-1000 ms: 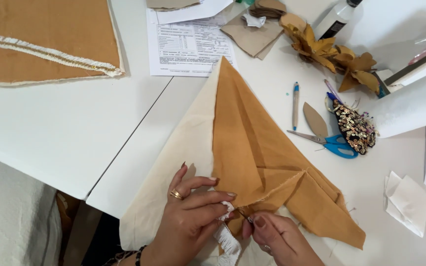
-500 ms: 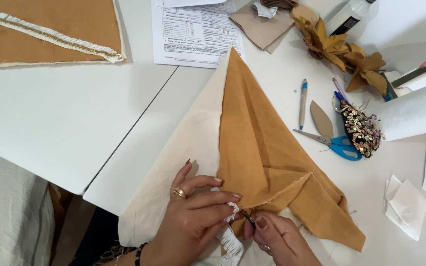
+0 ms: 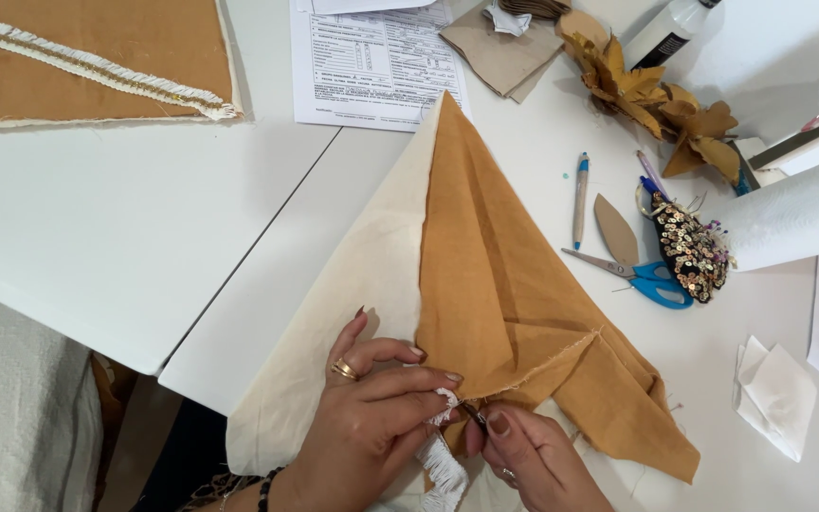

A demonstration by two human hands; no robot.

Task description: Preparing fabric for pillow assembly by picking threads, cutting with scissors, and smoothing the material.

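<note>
Still, both hands [image 3: 372, 427] pinch white fringe [image 3: 440, 455] against unmoved ochre cloth [image 3: 514, 303].

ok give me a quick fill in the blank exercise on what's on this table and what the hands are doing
1. Both hands pinch white fringe trim at the edge of the ____-coloured fabric.
2. The ring sits on the ____ hand, opposite the right hand.
3. The scissors have ____ handles.
4. The pen lies to the ____ of the scissors.

Missing words: mustard; left; blue; left
</note>
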